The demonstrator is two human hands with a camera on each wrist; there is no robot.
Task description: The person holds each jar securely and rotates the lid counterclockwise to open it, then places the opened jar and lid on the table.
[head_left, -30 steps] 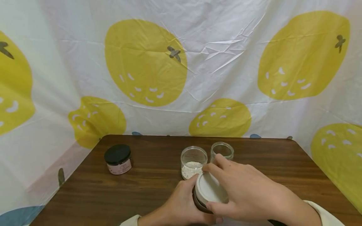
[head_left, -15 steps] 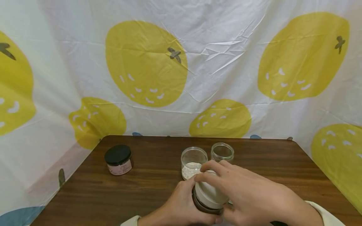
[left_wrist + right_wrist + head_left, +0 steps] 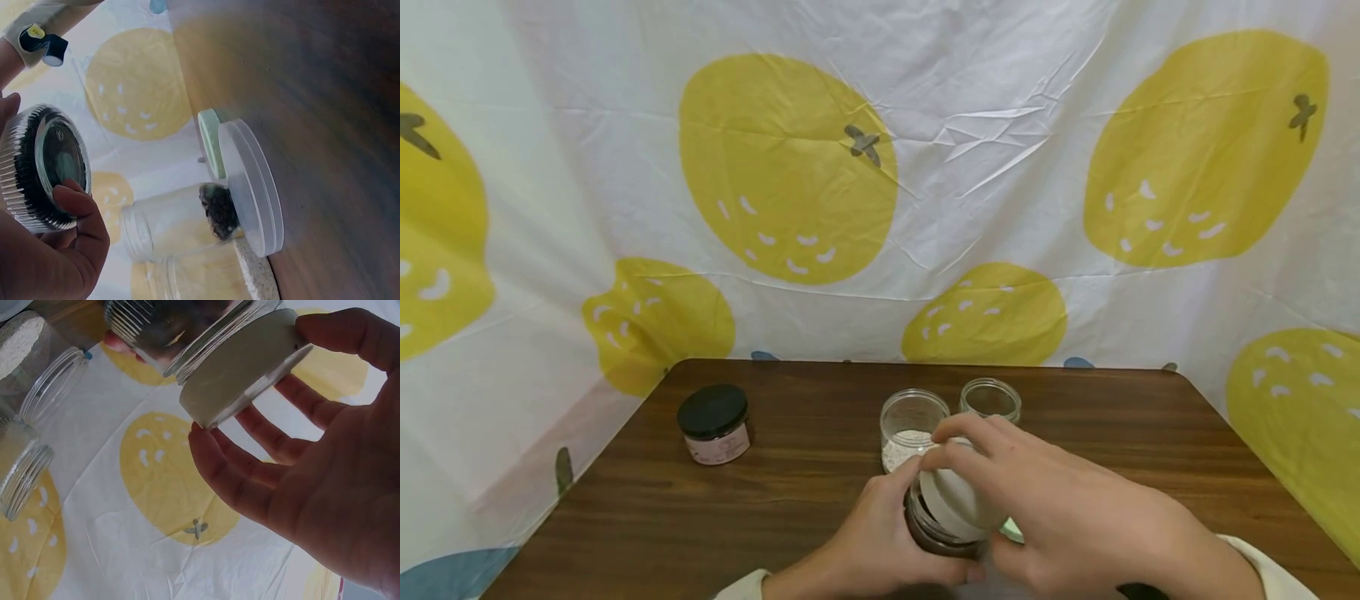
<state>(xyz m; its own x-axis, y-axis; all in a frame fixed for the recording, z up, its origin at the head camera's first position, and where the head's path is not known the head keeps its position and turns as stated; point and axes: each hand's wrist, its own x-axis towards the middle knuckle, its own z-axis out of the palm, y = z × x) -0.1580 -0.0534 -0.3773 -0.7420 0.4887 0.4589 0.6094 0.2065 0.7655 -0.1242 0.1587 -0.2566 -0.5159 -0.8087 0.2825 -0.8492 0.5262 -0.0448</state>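
My left hand (image 3: 872, 533) grips a ribbed glass jar (image 3: 934, 537) with dark contents, its fingers round the side. The left wrist view shows the base of this jar (image 3: 59, 162). Over the jar's mouth, my right hand (image 3: 1067, 508) pinches a whitish round lid (image 3: 958, 500) by its rim between thumb and fingertips. The lid (image 3: 240, 372) sits tilted, with a narrow gap on one side. Just beyond the hands stands an open jar with white grains (image 3: 906, 450). Beside it is another open jar (image 3: 990, 400), partly hidden by my right hand; dark pebble-like pieces (image 3: 219, 211) lie at its bottom.
A pink-labelled jar with a black lid (image 3: 713, 425) stands at the left of the brown wooden table (image 3: 797, 500). A translucent round lid (image 3: 250, 187) and a pale green object (image 3: 212, 144) lie near the open jars. A lemon-print cloth (image 3: 985, 208) hangs behind.
The right fingers have turned and shifted on the lid. The lid has tilted up from the jar's mouth, opening a gap at its left. The left hand has moved slightly left with the jar.
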